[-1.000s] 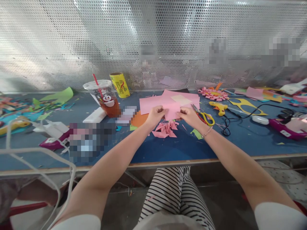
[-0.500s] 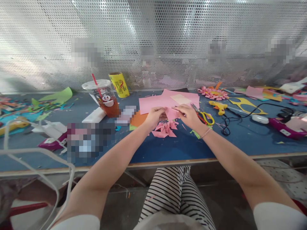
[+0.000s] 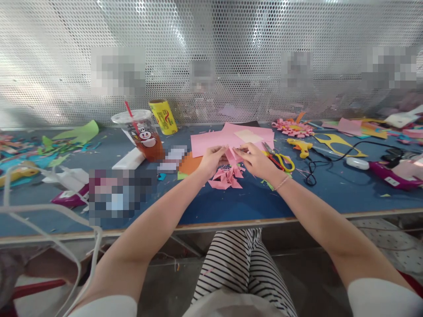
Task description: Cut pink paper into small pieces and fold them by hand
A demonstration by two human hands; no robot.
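A small piece of pink paper (image 3: 231, 156) is pinched between both hands above the table. My left hand (image 3: 213, 160) grips its left side, and my right hand (image 3: 254, 157) has its right side between thumb and fingers. Just below lies a pile of cut pink paper pieces (image 3: 226, 178). Behind the hands, larger pink sheets (image 3: 208, 141) lie flat, with a cream paper piece (image 3: 249, 135) on top. Scissors with yellow handles (image 3: 284, 162) rest right beside my right hand. An orange paper (image 3: 190, 164) shows partly by my left wrist.
A plastic cup of brown drink (image 3: 150, 143) and a yellow roll (image 3: 164, 118) stand at the back left. A yellow glue gun (image 3: 300, 147) with a black cord (image 3: 310, 169) lies right. Paper scraps (image 3: 71, 136) litter both sides. A perforated metal panel (image 3: 224, 53) closes the back.
The pink paper looks narrower, folded over between the fingers. My right hand has shifted slightly left, closer to my left hand.
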